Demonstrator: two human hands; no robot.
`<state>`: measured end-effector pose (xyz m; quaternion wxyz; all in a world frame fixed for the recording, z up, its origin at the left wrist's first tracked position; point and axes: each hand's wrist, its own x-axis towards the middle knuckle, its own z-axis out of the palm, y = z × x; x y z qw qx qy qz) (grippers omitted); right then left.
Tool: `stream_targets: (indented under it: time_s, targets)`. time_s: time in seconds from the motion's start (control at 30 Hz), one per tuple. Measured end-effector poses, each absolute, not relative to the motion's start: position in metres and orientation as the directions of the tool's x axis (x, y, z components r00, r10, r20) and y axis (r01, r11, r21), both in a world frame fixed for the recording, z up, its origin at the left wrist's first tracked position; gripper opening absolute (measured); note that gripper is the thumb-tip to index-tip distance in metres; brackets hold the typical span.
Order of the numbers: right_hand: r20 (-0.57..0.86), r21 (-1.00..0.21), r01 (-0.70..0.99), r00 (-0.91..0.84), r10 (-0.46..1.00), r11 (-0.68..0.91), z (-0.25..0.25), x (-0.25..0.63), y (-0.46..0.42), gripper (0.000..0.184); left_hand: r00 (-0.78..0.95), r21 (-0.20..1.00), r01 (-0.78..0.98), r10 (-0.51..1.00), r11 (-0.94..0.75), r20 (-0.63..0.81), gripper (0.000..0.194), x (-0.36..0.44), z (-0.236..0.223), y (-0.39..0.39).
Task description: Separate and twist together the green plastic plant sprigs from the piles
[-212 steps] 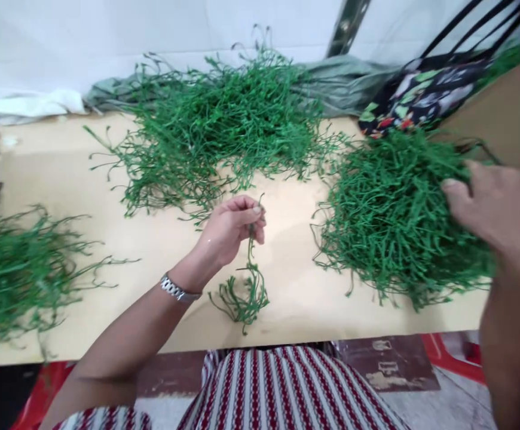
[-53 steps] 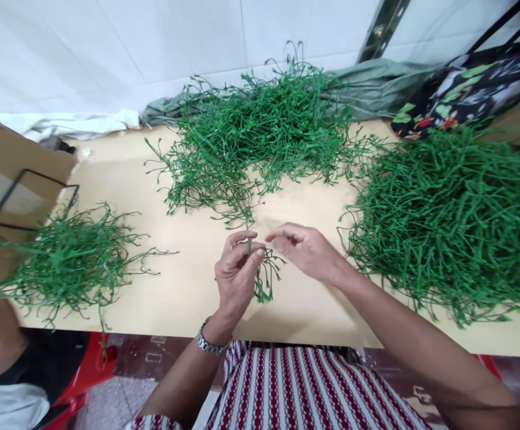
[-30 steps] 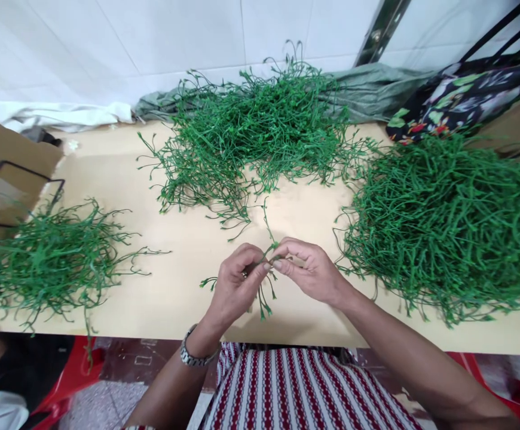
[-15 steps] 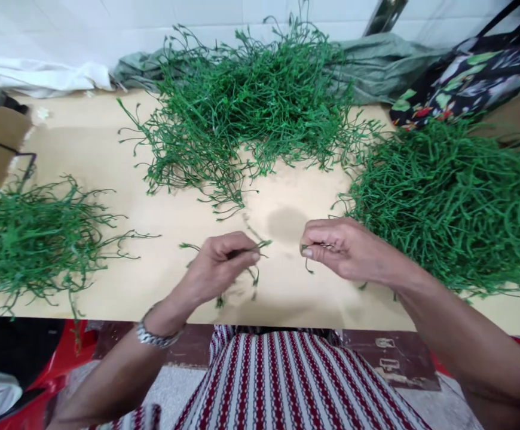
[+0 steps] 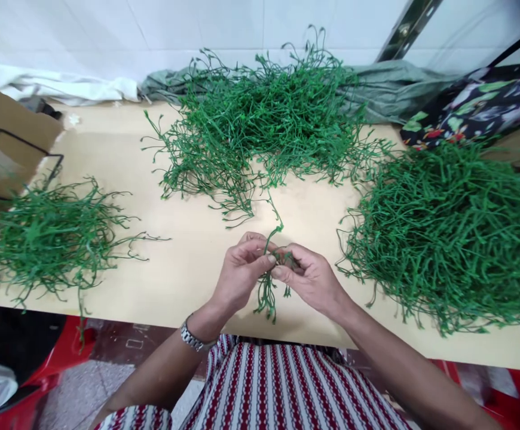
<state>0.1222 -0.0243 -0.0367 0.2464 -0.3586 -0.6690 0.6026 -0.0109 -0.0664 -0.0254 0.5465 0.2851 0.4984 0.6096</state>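
Across the table (image 5: pixel 183 263) lie three heaps of slender green stems: the right heap (image 5: pixel 457 239), the largest in view; the far heap (image 5: pixel 269 113), resting partly against the grey-green cloth (image 5: pixel 394 89); and the left heap (image 5: pixel 49 239). Between them, over the near middle of the table, your left hand (image 5: pixel 237 275) and right hand (image 5: pixel 314 280) meet at a small stem bunch (image 5: pixel 266 295). The grip of each is closed: thumb and fingers of the left pinch the bunch near its middle, while those of the right pinch it just beside them.

Should your left grip slacken, the bunch would probably splay and shed strands; a hard pull by the right could snap or bend a thin stem. Hooked tips may also snag one another, or catch the far heap's loose strands should your hands move forward.

The long axis of the bunch runs roughly near to far. Its lower ends droop toward you and the table's near edge; one long stem (image 5: pixel 280 228) points away, toward the far heap, its tip curving slightly left.
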Motion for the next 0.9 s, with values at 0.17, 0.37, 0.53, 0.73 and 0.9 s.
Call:
stream_targets:
  time_s: [0.17,0.37,0.53,0.73,0.9]
  targets:
    - [-0.129,-0.983,0.182,-0.646,0.752,-0.013,-0.04,0.126,-0.024,0.018,-0.225,0.908,-0.399,0.947,0.126,-0.23,0.009,-0.007,-0.025,-0.066]
    - [0.045,-0.915,0.228,-0.763,0.645,0.334,-0.032,0.137,-0.01,0.019,-0.075,0.938,-0.232,0.957,0.257,-0.281,0.012,-0.017,-0.019,-0.066]
    - [0.103,-0.853,0.253,-0.776,0.622,0.457,-0.028,0.14,-0.005,0.021,-0.121,0.97,-0.015,0.962,0.244,-0.244,0.01,-0.018,-0.011,-0.065]
    - [0.128,-0.772,0.246,-0.842,0.523,0.585,-0.018,0.143,-0.005,0.023,0.064,0.948,0.115,0.95,0.297,-0.305,0.008,-0.022,-0.008,-0.064]
    - [0.108,-0.826,0.137,-0.914,0.392,0.547,-0.014,0.145,-0.001,0.024,0.219,0.946,0.111,0.921,0.305,-0.323,0.016,-0.024,-0.006,-0.065]
